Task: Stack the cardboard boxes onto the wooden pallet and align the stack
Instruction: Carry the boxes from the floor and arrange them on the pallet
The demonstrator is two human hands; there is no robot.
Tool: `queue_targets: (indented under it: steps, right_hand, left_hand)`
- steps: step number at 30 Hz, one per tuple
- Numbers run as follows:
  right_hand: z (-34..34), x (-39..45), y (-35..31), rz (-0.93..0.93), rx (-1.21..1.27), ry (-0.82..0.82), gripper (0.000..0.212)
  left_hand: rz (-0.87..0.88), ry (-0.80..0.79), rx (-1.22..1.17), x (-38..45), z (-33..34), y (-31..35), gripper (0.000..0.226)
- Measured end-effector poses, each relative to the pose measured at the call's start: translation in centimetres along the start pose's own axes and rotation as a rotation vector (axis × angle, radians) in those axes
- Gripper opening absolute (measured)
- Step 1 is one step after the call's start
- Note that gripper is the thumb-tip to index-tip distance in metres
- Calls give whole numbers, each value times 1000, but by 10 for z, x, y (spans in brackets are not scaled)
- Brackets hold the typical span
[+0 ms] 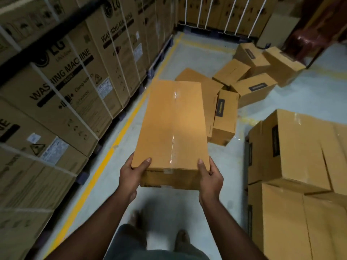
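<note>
I hold a long taped cardboard box (172, 124) out in front of me, above the floor. My left hand (131, 175) grips its near left corner and my right hand (210, 177) grips its near right corner, thumbs on top. A stack of cardboard boxes (296, 166) stands at my right, two layers high; the pallet beneath it is hidden. Several loose boxes (244, 85) lie scattered on the floor ahead.
Tall strapped washing machine cartons (62, 81) form a wall along the left, behind a yellow floor line (112, 147). More cartons and white bars (216, 14) close off the far end. Grey floor (225, 166) runs between me and the stack.
</note>
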State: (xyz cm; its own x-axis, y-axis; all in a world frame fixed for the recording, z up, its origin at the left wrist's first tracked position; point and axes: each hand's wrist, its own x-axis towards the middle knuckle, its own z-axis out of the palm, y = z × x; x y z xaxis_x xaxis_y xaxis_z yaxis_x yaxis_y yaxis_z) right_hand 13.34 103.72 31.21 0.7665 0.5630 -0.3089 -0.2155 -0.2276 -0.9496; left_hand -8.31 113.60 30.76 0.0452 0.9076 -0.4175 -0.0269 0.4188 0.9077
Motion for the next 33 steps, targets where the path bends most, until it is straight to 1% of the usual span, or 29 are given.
queue_targets:
  steps: [1, 3, 5, 9, 12, 13, 17, 21, 25, 30, 33]
  right_hand:
    - [-20, -11, 1, 3, 4, 20, 53]
    - [-56, -30, 5, 21, 15, 56, 56]
    - [-88, -49, 12, 28, 22, 56, 56]
    - [-146, -92, 25, 5, 21, 81, 50]
    - [-184, -135, 38, -31, 32, 101, 50]
    - [-195, -152, 45, -35, 28, 96, 49]
    - [-241, -222, 76, 1, 40, 48, 57]
    - [-293, -258, 90, 22, 26, 48, 59]
    - [-355, -268, 88, 37, -22, 83, 63]
    - [-447, -257, 92, 27, 18, 143, 67]
    - [-511, -239, 102, 51, 53, 166, 68]
  left_hand:
    - [12, -13, 2, -21, 5, 0, 39]
    - [36, -60, 23, -56, 13, -4, 38]
    - [43, -98, 34, -88, 18, -13, 36]
    - [90, -113, 37, -152, 21, -47, 35]
    - [102, -122, 20, -207, 11, -75, 34]
    - [104, -110, 14, -223, 4, -86, 34]
    - [88, -36, 9, -294, -28, -129, 57]
    - [63, -32, 18, -357, -32, -162, 59]
    - [45, -64, 29, -405, 2, -181, 60]
    - [43, -139, 48, -444, 70, -203, 62]
    - [21, -210, 90, -460, 121, -231, 72]
